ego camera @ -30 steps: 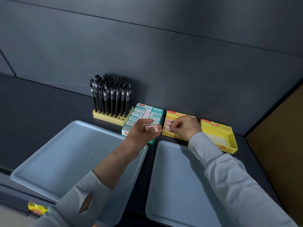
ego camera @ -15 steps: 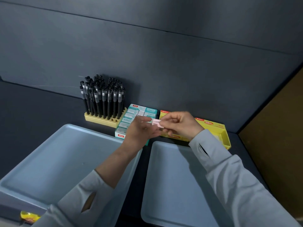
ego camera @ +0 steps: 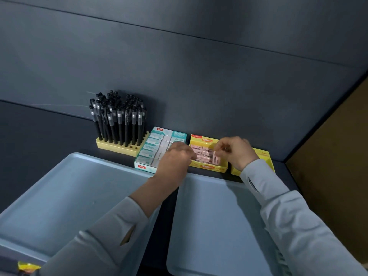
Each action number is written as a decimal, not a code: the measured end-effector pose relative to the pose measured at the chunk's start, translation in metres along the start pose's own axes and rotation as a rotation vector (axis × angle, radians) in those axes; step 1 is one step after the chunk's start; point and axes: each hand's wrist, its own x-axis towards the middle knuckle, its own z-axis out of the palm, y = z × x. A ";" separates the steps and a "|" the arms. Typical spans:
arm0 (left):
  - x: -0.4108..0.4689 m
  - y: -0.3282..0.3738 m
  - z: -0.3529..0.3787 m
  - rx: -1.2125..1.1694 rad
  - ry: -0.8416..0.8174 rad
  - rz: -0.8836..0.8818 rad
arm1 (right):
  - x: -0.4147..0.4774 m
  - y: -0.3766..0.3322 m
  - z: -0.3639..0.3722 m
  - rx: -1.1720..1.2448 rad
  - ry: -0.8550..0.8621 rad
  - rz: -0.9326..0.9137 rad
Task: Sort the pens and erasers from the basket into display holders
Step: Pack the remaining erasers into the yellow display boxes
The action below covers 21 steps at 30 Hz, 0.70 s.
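The small pink rectangular eraser [ego camera: 216, 158] stands on end just above the front right corner of the yellow cardboard display box [ego camera: 207, 167], over the pink erasers already lying in rows inside it. The right hand [ego camera: 237, 151] pinches this eraser by its top between thumb and fingertips, the other fingers curled in. The left hand [ego camera: 177, 156] sits at the box's left front corner with fingers bent toward it; I cannot tell whether it holds or touches anything. Left of the box stand a teal-and-white eraser carton [ego camera: 148, 156] and black pens [ego camera: 119, 120] upright in a tan holder [ego camera: 119, 148]. Two pale blue plastic trays [ego camera: 59, 196] lie in front of it on the dark bench [ego camera: 29, 126].
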 end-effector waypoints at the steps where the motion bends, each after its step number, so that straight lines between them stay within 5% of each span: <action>1: 0.000 -0.001 0.002 0.034 -0.015 -0.007 | 0.001 -0.002 0.002 -0.019 -0.037 -0.021; 5: -0.001 -0.003 0.008 0.094 -0.069 -0.029 | 0.001 -0.002 0.015 0.071 -0.146 -0.073; 21: 0.001 -0.006 0.019 0.162 -0.045 -0.003 | 0.005 0.005 0.025 -0.052 -0.047 -0.063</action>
